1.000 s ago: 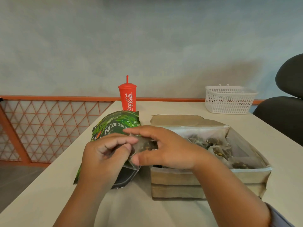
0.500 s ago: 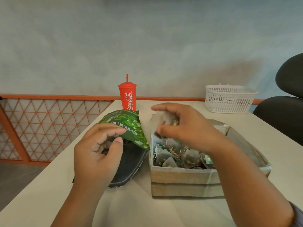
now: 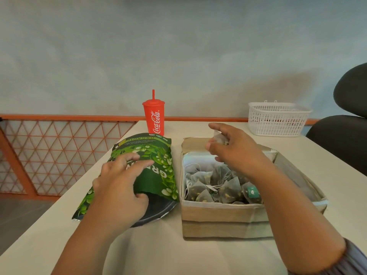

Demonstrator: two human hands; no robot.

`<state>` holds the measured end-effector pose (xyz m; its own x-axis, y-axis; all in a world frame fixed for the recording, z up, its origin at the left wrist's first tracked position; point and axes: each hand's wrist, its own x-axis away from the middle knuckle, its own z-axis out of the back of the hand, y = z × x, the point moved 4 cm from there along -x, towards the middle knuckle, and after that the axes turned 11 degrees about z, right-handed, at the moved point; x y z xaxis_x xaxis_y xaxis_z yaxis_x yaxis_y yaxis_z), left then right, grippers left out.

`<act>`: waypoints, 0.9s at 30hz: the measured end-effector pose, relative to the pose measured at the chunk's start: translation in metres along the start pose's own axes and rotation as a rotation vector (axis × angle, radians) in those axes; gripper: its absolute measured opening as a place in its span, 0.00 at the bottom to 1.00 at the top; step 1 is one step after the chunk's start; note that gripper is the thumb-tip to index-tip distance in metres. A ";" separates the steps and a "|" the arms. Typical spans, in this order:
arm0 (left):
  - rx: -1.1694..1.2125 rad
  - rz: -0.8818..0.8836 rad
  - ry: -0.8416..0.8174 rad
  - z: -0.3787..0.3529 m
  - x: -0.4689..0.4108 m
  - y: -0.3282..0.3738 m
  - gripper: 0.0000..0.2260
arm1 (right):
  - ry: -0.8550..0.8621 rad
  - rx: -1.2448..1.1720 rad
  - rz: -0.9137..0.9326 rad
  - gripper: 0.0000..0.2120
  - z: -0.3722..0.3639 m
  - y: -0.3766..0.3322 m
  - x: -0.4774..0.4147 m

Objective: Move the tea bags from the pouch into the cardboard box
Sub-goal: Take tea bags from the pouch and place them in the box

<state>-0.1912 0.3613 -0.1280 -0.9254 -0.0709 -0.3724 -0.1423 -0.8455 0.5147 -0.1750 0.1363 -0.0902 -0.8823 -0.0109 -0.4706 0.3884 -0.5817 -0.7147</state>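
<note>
Plainly, the tea bags (image 3: 214, 183) are pyramid sachets of translucent grey mesh holding dark leaf and pale yellow bits, with white strings and a green tag. They lie heaped in the open cardboard box (image 3: 218, 219), which stands on the table (image 3: 158, 255) just right of the pouch (image 3: 151, 155). The right hand (image 3: 238, 151) hovers over the far end of the box and pinches one more tea bag (image 3: 218, 136) between thumb and fingertips.

The pouch is glossy green, printed with leaves and white lettering, and lies flat with its dark mouth toward the person. The left hand (image 3: 119, 187) grasps its upper lip, fingers on top and thumb tucked under at the opening. What is inside the pouch cannot be told.

Beyond the pouch stands a red Coca-Cola cup (image 3: 154, 120) with lid and straw. A white plastic basket (image 3: 278, 120) sits far right, near a black chair (image 3: 341, 139). The right forearm hides part of the box's right side.
</note>
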 end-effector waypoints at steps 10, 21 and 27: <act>0.117 -0.019 0.159 -0.001 -0.008 -0.010 0.20 | -0.072 0.111 -0.032 0.25 -0.005 0.002 0.001; 0.312 -0.175 0.520 0.019 0.005 0.002 0.08 | -0.553 0.040 0.322 0.14 -0.058 -0.071 0.035; 0.361 -0.224 0.632 0.024 0.011 0.004 0.09 | -0.570 0.332 0.388 0.29 -0.080 -0.068 0.040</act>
<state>-0.2106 0.3699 -0.1113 -0.4994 -0.2995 -0.8130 -0.5092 -0.6577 0.5551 -0.2154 0.2405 -0.1013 -0.7347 -0.6299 -0.2519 0.6776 -0.6635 -0.3173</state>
